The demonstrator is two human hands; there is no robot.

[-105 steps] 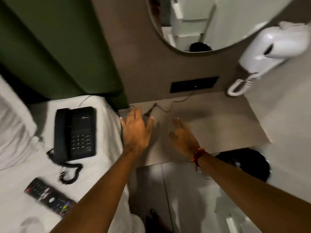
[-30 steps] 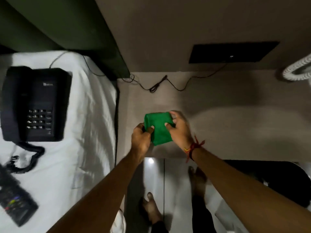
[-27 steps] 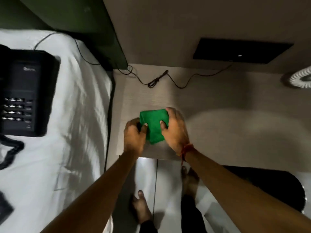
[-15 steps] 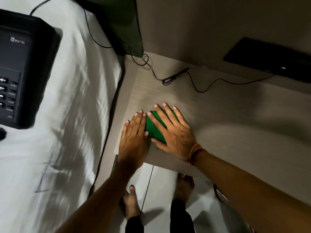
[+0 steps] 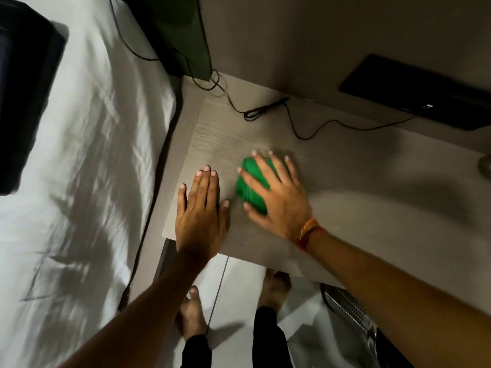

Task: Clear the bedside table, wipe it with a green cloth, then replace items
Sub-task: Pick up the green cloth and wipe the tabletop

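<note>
One head-worn view looks steeply down from close above the table (image 5: 345, 181), tilted; bed (image 5: 79, 181) at left, wall (image 5: 318, 35) far, floor (image 5: 239, 288) near.

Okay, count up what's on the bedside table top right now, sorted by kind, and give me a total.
Green cloth: 1
Black cable: 1
Hands: 2, left hand flat on the bedside table, right hand on the cloth
Total: 4
</note>
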